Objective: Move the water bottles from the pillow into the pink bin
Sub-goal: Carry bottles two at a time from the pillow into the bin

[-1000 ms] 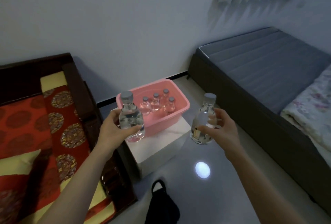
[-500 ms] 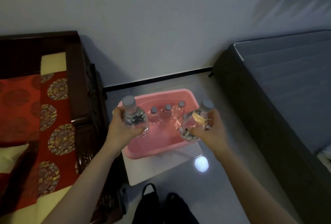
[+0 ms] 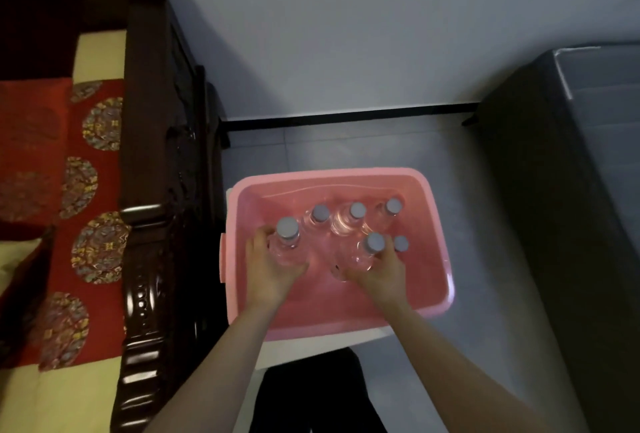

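Observation:
The pink bin (image 3: 436,210) sits on a white stand between two pieces of furniture. Both my hands are inside it. My left hand (image 3: 272,269) grips a clear water bottle (image 3: 288,242) with a grey cap, held upright at the bin's left side. My right hand (image 3: 379,271) grips a second clear bottle (image 3: 369,252) near the middle. Behind them stand several more grey-capped bottles (image 3: 349,219) in a row along the far wall, and another cap (image 3: 401,243) shows just right of my right hand. The bottles' bases are hidden by my hands.
A dark wooden bed frame (image 3: 145,190) with red patterned bedding (image 3: 86,190) and a yellow pillow edge (image 3: 14,259) lies to the left. A dark bed base (image 3: 554,224) stands right. The grey wall and black skirting are behind. My dark trousers (image 3: 311,394) show below the white stand (image 3: 311,346).
Both hands have gone from holding the bottles above the bin's front to lowering them down inside it. My view has tilted down over the bin.

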`<action>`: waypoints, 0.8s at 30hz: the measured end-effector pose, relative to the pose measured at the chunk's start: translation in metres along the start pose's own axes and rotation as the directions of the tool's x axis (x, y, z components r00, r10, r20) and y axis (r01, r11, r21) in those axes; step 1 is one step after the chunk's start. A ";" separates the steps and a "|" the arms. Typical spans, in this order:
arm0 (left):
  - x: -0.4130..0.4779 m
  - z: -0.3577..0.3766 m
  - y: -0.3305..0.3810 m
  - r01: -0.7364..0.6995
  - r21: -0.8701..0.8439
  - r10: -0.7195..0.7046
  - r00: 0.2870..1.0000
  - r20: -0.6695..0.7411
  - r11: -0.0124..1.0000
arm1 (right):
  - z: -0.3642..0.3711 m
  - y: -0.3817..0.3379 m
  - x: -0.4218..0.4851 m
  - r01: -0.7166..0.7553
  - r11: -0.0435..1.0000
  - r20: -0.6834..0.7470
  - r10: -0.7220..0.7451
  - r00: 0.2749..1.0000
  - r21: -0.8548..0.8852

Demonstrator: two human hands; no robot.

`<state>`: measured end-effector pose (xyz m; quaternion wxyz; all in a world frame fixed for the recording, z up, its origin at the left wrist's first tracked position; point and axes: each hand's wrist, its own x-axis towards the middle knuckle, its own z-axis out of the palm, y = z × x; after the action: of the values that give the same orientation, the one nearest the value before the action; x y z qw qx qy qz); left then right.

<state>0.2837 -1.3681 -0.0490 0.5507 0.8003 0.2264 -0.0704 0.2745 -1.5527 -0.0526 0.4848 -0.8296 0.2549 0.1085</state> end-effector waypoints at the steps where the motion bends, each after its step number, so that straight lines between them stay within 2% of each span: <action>1: 0.007 0.007 -0.004 0.008 0.030 -0.007 1.000 -0.029 1.000 | 0.006 0.003 0.009 0.019 1.000 0.003 -0.019 1.000 -0.019; 5: 0.030 0.028 -0.017 0.024 0.119 -0.009 0.992 -0.125 0.993 | 0.025 0.019 0.037 0.052 0.996 0.061 -0.048 0.997 -0.072; 9: 0.054 0.045 -0.030 0.056 0.116 -0.034 0.983 -0.182 0.992 | 0.037 0.031 0.055 0.118 0.973 0.182 -0.082 0.980 -0.198; 14: 0.074 0.054 -0.043 0.124 0.086 -0.106 0.975 -0.194 0.988 | 0.040 0.037 0.057 0.140 0.971 0.225 -0.096 0.970 -0.191; 20: 0.084 0.057 -0.042 0.106 0.043 -0.096 0.978 -0.186 0.993 | 0.039 0.035 0.057 0.136 0.972 0.255 -0.085 0.963 -0.190; 24: 0.082 0.052 -0.038 0.127 0.037 -0.120 0.982 -0.148 0.991 | 0.031 0.027 0.053 0.164 0.953 0.281 -0.089 0.956 -0.257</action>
<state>0.3471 -1.3816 -0.1310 0.5085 0.8004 0.3132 -0.0512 0.3070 -1.5539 -0.1108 0.3997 -0.8818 0.1158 0.2220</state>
